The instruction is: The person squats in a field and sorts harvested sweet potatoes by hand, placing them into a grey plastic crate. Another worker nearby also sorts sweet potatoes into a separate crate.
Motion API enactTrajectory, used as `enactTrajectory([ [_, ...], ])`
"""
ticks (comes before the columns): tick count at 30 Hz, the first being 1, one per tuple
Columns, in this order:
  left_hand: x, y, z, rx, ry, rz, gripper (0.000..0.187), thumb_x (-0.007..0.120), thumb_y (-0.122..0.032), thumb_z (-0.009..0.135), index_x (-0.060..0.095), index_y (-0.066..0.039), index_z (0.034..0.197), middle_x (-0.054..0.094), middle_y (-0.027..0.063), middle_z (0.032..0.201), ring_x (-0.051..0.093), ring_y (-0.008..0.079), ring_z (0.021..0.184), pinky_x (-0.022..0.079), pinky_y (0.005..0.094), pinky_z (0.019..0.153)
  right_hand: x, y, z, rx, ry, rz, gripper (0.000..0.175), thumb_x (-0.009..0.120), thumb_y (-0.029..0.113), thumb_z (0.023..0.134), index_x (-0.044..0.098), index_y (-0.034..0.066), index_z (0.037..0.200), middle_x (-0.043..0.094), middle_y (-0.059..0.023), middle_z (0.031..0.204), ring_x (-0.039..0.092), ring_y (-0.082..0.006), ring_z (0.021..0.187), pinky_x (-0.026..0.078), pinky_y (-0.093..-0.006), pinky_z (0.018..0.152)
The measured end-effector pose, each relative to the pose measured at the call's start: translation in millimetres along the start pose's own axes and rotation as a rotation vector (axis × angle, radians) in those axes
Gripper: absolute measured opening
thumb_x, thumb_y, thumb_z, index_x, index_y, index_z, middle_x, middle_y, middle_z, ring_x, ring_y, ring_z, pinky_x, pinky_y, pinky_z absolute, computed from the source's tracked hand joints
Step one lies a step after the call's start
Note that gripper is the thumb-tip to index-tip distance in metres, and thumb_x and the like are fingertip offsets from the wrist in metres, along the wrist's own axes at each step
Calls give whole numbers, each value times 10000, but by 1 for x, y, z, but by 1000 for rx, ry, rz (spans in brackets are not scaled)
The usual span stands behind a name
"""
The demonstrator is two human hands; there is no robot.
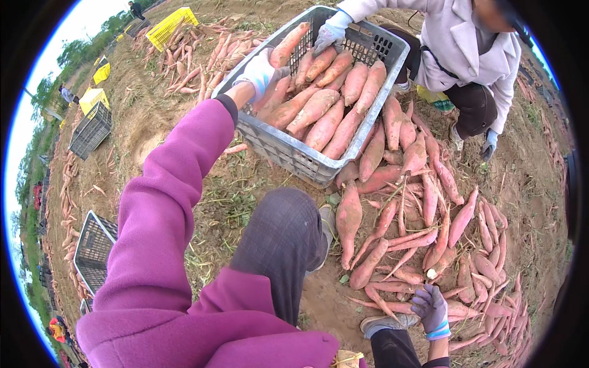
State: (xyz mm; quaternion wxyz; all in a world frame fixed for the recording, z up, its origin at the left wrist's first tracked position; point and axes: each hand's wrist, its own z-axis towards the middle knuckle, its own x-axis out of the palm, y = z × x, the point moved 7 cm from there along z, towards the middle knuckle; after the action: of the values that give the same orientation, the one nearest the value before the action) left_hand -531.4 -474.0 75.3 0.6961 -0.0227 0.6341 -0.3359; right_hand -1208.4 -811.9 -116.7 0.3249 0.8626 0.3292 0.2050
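Note:
My left hand (pixel 262 76), in a white and grey glove with blue bands, reaches over the near left side of a dark grey plastic crate (pixel 294 154). Its fingers lie against a sweet potato (pixel 274 99) inside; whether they grip it is partly hidden. Several large sweet potatoes (pixel 315 110) lie side by side in the crate, which looks tilted. Low on the right, my right hand (pixel 431 309), gloved alike, is empty with fingers apart and somewhat curled. It is beside a heap of loose sweet potatoes (pixel 409 273) on the soil, close to my shoe (pixel 386 322).
Across the crate crouches a co-worker (pixel 464 60), one gloved hand (pixel 332 32) inside the crate, the other (pixel 490 145) hanging low. More sweet potatoes (pixel 184 60) and a yellow crate (pixel 171 27) lie behind. Dark crates (pixel 94 250) (pixel 91 129) stand on the left.

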Motion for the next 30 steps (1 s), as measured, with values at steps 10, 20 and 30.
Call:
enactTrajectory([
  [10,67,71,30,-83,591,571,464,585,-407,960,712,-38,1211,701,185,1247,690,336,1120,540,425,937,6,-6,8,86,-1,-77,486,614,436,1012,558,67,1322,682,-98,1059,686,-209,857,588,-358,703],
  [20,106,10,37,-3,548,383,753,857,-437,766,589,24,1297,672,241,1246,643,378,1174,504,428,987,13,-11,10,125,-20,-272,500,632,422,997,570,32,1305,678,-121,1099,691,-206,873,581,-338,706],
  [30,-33,-76,4,814,230,126,516,700,75,803,594,-75,1285,612,157,1358,575,348,1286,456,425,1099,30,2,7,86,17,-303,462,638,411,997,579,40,1266,673,-102,1025,679,-190,852,565,-313,695],
])
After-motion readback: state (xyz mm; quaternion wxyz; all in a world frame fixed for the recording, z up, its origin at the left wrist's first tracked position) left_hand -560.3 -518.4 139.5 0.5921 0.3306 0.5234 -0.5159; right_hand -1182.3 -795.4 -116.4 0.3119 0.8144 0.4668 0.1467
